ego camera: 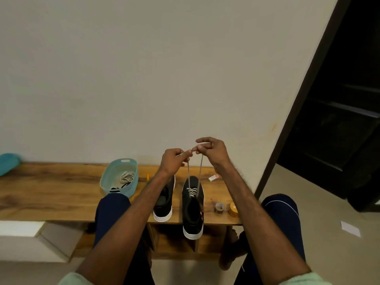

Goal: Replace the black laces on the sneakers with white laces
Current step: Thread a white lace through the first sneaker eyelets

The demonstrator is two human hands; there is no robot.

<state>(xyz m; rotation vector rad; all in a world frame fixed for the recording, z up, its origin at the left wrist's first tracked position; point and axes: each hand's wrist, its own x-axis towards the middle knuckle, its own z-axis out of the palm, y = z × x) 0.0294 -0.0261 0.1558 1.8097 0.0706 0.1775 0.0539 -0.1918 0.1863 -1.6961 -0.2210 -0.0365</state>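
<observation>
Your two hands are raised together above the wooden bench (pixel 51 192), knuckles toward the wall. Your left hand (pixel 172 161) pinches one end of the white lace (pixel 192 191) between thumb and forefinger, the other fingers curled in. Your right hand (pixel 211 151), just at 2 o'clock from it, pinches the other end the same way, and the fingertips of both hands meet or nearly meet. Both strands run taut from your hands down toward 6 o'clock into the black sneaker (pixel 193 212), where the lace crosses the lower eyelets in a few rows. That sneaker lies toe toward the wall, its white-soled heel hanging over the bench's near edge. The second black sneaker (pixel 164 202) sits just beside it at 9 o'clock, partly hidden by your left forearm, and I can't tell whether it carries any lace. Farther out at 9 o'clock stands a light blue basket (pixel 107 182) holding a bundled white lace (pixel 126 176) and a black lace (pixel 121 186). At 1 o'clock from the laced sneaker lies a small white eraser (pixel 213 177). At 3 o'clock sit two tape rolls, a grey one (pixel 219 207) and a yellow one (pixel 233 209), close together near the bench edge.
</observation>
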